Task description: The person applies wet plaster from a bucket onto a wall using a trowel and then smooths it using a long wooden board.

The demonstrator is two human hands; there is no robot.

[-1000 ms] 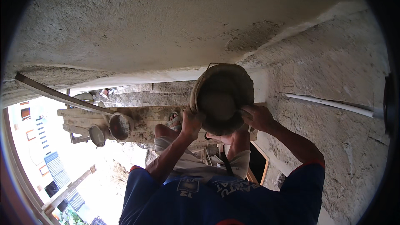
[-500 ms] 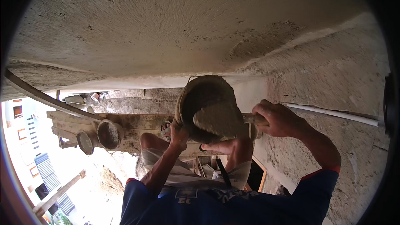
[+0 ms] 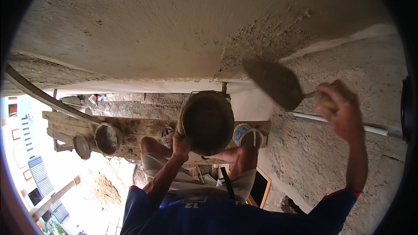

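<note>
Up by the rough plaster wall (image 3: 143, 30), a lot going on. Left hand (image 3: 180, 144) wrapped tight on the lower rim of the mortar pan (image 3: 208, 122), held up below the wall, fingers curled over the edge. Pan round, dark inside, tipped toward the face of the wall. Right hand (image 3: 342, 111) closed firm around the handle of the trowel (image 3: 275, 83), far to the right of the pan, with the arm lifted high. Hands well apart, each one busy with its own thing. Trowel blade flat and grey, covered with wet mortar, pointed up and left, its tip just beside a lumpy fresh patch (image 3: 261, 39) on the wall. Hard to tell if the blade touched the patch or not.

Below the pan, bare knees and pale shorts (image 3: 191, 185), then a blue shirt (image 3: 209, 217) at the bottom. Behind the pan, a wooden plank (image 3: 130, 126) for standing on. Left of the pan on that plank, two small round buckets (image 3: 98, 141), side by side and dirty with mortar. Just right of the pan, one more bucket (image 3: 247, 135), blue and white. Right of the trowel, a thin white pipe (image 3: 374, 129) running along the rough side wall. Far left of the pan and low down, sunny buildings (image 3: 30, 165) and bare ground.
</note>
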